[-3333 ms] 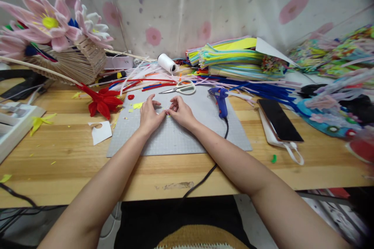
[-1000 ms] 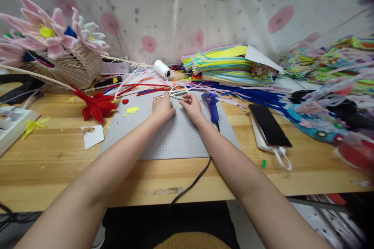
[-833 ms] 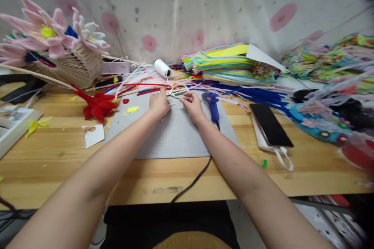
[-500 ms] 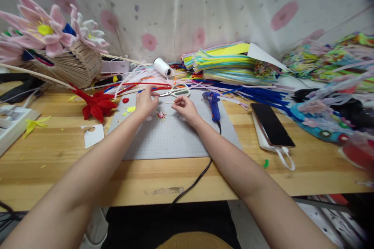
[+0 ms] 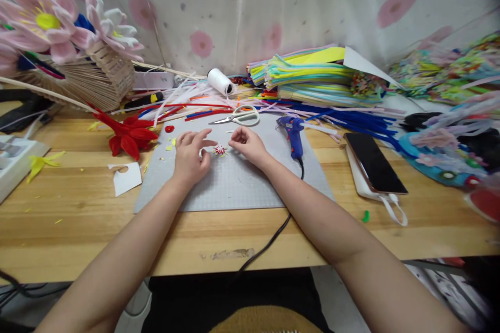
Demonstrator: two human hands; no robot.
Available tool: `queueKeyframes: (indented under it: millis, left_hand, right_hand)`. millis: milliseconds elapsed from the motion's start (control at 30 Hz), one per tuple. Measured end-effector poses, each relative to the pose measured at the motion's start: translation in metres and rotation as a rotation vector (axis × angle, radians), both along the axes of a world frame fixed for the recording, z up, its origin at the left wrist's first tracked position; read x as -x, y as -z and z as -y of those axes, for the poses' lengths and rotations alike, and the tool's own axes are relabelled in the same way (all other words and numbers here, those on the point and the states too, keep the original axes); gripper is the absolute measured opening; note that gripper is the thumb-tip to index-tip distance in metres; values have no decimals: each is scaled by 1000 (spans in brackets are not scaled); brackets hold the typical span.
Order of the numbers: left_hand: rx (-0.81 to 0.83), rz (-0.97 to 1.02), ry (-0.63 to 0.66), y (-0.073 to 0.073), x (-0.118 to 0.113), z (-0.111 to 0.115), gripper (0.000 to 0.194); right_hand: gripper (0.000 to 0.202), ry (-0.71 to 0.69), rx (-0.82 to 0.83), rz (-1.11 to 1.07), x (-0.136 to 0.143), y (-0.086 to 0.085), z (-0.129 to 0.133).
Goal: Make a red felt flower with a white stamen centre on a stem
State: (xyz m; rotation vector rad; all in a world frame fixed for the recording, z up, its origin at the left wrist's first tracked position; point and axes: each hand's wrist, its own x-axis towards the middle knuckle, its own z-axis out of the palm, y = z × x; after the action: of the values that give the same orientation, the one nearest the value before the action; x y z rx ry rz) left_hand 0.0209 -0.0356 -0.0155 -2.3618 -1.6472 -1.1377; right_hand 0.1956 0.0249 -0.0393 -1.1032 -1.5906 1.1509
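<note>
A small red-and-white piece with yellow tips (image 5: 220,151) lies on the grey cutting mat (image 5: 234,192) between my two hands. My left hand (image 5: 191,157) hovers just left of it with fingers apart, holding nothing. On the right, my right hand (image 5: 248,144) has thumb and fingertips pinched together close to the piece; whatever is in the pinch is too small to make out. A tiny white bit (image 5: 229,131) shows just above those fingertips. Behind the hands lie white-handled scissors (image 5: 246,115), their blades pointing left.
A blue glue gun (image 5: 294,135) rests at the mat's right, its cord crossing the table edge. Nearby are a phone (image 5: 375,164), a red fuzzy flower (image 5: 130,135), a white thread spool (image 5: 220,81), a white card scrap (image 5: 127,179) and bundles of coloured pipe cleaners (image 5: 312,80).
My left hand has come back from beside the scissors, toward me, with its fingers spread. The scissors' blades are now uncovered. My right hand stays pinched near the small piece. The view has shifted slightly.
</note>
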Motion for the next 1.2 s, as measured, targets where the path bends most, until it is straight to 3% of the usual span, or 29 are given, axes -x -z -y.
queueKeyframes:
  millis: [533,867,1200]
  left_hand:
    - [10,-99,-9,6,2,-3,56]
    - [104,-182,56,5,-2,-2,67]
    - [97,-250,109,6,0,-4,67]
  right_hand:
    - [18,15,15,-3,2,-4,2]
    - [16,10,-17,70,2,-6,4]
    - [14,-18,-72,162,0,-6,8]
